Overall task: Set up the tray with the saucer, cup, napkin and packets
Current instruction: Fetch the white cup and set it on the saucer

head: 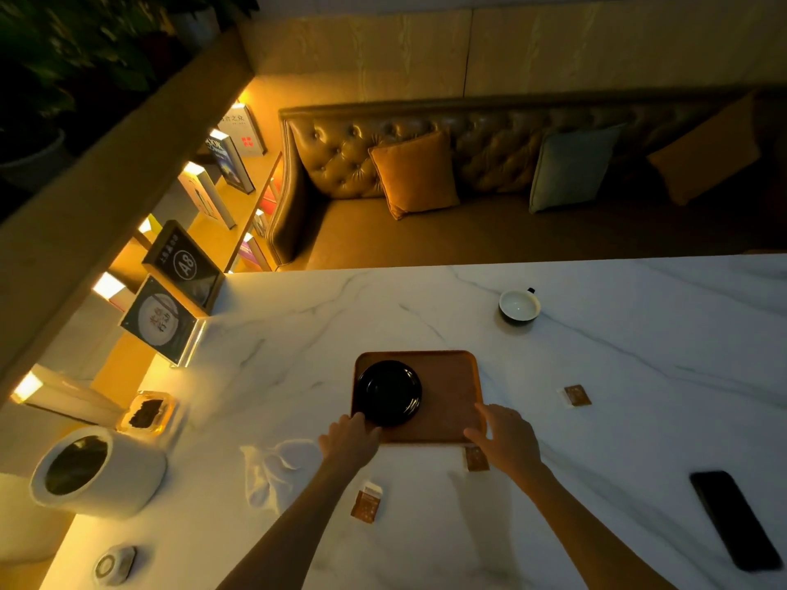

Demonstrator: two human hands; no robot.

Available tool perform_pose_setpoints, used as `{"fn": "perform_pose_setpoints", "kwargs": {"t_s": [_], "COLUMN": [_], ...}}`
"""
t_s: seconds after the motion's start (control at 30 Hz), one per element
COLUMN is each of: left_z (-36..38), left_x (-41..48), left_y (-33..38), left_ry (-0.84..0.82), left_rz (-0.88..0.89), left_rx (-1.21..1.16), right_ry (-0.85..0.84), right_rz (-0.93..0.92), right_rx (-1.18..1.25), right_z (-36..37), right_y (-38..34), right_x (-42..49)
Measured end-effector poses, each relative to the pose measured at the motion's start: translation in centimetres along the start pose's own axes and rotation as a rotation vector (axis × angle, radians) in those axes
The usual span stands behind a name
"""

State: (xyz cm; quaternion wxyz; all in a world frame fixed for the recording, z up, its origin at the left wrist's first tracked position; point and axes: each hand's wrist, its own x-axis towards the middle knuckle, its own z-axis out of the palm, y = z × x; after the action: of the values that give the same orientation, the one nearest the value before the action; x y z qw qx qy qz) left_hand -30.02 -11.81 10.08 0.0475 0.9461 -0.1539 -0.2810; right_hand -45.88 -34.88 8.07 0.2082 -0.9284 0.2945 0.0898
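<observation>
Packets [577, 396] [476, 457] [367, 502]: three (one cup [519, 306], one saucer [387, 393]); right hand [504, 436] lies slack on tray [451, 398], left hand [349, 436] grip unclear.

The left grip [350, 436] covers the near left corner of the tray [447, 393] and the near rim of the saucer [387, 391]; which one it holds cannot be determined. The right grip [504, 436] hides the near right tray corner and part of one packet [473, 459]. Packet print is too small to read. The bottom edge cuts off both forearms [298, 517] and the surface [426, 538].
</observation>
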Motion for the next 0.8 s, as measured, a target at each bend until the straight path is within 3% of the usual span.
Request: {"fn": "perform_pose_setpoints", "kwargs": {"t_s": [0.2,0.5,0.8], "left_z": [0.4,-0.8,-0.1], "left_x": [-3.0,-2.6,-2.6], "left_y": [-1.0,-2.8,1.1], "left_ry": [0.004,-0.054,-0.127], "left_rz": [0.032,0.146,0.22], "left_rx": [0.032,0.005,-0.067], "right_ry": [0.004,0.014,-0.016], "right_rz": [0.028,0.196,0.392], "right_rx": [-0.038,0.171,0.326], "right_z": [-0.7,-0.6,-3.9], "right_y": [0.3,-0.9,5.3], "right_x": [-3.6,-8.8,-10.5]}}
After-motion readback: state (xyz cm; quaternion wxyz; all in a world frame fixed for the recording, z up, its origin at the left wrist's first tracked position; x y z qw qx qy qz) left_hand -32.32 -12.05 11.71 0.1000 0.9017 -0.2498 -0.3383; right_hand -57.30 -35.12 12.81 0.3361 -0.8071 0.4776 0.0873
